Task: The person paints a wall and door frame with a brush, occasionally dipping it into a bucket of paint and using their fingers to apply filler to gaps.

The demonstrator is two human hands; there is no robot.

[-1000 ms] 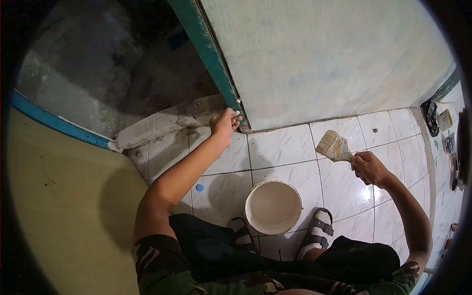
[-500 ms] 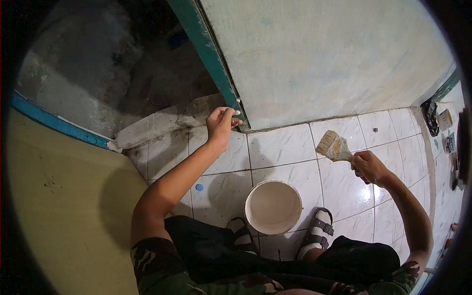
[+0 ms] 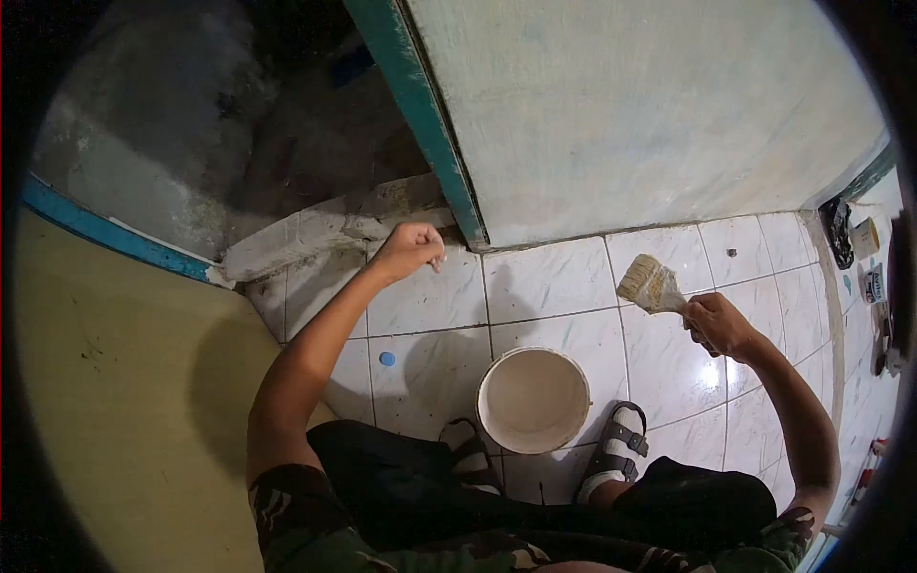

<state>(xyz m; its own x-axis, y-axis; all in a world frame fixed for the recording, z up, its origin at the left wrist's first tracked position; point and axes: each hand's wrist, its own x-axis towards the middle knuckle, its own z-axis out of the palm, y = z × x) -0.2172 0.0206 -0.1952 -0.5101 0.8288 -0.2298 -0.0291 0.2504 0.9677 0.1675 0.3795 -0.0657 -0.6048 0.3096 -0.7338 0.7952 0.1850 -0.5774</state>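
**Brush loaded hand, patchy wall: the coat looks far from finished**

Head view. We look down on a crouching person over a white tiled floor (image 3: pixel 549 282). Our right hand (image 3: pixel 718 325) is closed firmly round the handle of a wide paintbrush (image 3: pixel 652 285). Its pale bristles point up and away from us, held in the air above the tiles near the floor's far edge, clear of the wall and of the bucket. Our left hand (image 3: pixel 409 250) is curled into a loose fist, and we cannot make out anything in it. It hangs over the tiles at the far left corner of the floor, just beside the foot of the teal door frame (image 3: pixel 430 124) and the rough concrete threshold (image 3: pixel 315 239).

The white bucket (image 3: pixel 480 401) stands on the floor toward its near edge, between the sandalled feet (image 3: pixel 621 449), with pale paint filling much of it. A small blue cap (image 3: pixel 387 359) lies on a tile to the left of it, apart. Tins and clutter (image 3: pixel 864 234) sit along the floor's right edge.

The pale wall (image 3: pixel 621 115) shows a streaky, uneven wash with bluish patches. We judge that at most a thin coat is on, and that most of the covering is left. The brush touches nothing now, and the tiles look free of large spills.
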